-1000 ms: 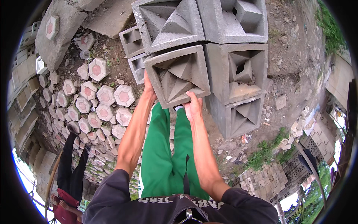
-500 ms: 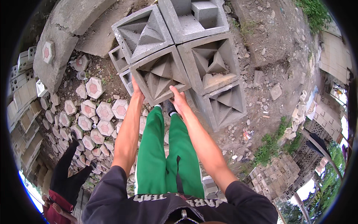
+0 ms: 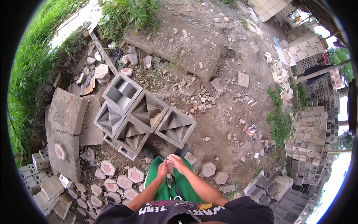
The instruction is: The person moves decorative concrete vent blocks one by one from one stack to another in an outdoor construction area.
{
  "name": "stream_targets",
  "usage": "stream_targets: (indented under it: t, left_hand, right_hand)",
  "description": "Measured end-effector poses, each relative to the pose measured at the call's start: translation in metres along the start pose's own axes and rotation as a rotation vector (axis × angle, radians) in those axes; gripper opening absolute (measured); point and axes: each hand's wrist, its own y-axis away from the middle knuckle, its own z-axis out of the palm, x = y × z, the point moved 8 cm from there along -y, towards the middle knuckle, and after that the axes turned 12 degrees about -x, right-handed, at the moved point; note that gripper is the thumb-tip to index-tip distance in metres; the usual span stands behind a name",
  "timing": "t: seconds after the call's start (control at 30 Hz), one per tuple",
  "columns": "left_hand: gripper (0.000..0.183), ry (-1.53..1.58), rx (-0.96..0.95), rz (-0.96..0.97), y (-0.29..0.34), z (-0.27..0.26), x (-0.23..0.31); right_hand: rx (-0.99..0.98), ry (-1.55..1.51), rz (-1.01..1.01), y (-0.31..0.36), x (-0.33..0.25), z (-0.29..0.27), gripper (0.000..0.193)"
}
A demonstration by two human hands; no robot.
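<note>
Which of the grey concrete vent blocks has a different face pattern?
The far-left block: its face has plain rectangular holes, while the others show stepped pyramid recesses.

Outdoor block-making yard; stacked concrete blocks (image 3: 311, 145); hexagonal pavers (image 3: 123, 179); rubble

A: Where do the hands stand?
B: The left hand (image 3: 162, 170) touches the right hand (image 3: 176, 162), both over the legs (image 3: 167, 184), just behind the blocks (image 3: 143, 117).
A: And around them?
B: The hexagon pavers (image 3: 119, 179) lie left, a slab (image 3: 65, 128) further left, and the block stacks (image 3: 309, 142) stand far right.
</note>
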Motion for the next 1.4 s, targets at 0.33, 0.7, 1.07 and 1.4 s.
stream_targets:
  t: [0.33, 0.7, 1.07, 1.4]
  left_hand:
    - [0.052, -0.678, -0.21, 0.205, -0.038, 0.144, 0.106]
    - [0.033, -0.991, -0.532, 0.136, -0.082, 0.357, 0.107]
    - [0.024, -1.343, -0.883, 0.084, -0.055, 0.538, 0.027]
    - [0.03, -1.511, -1.006, 0.164, -0.132, 0.696, -0.007]
  right_hand:
    - [0.416, -0.377, -0.367, 0.153, -0.032, -0.188, 0.058]
    - [0.676, -0.628, -0.723, 0.298, -0.031, -0.278, 0.049]
    - [0.911, -0.817, -1.056, 0.41, -0.015, -0.315, 0.046]
    - [0.989, -0.893, -0.969, 0.432, -0.055, -0.42, 0.045]
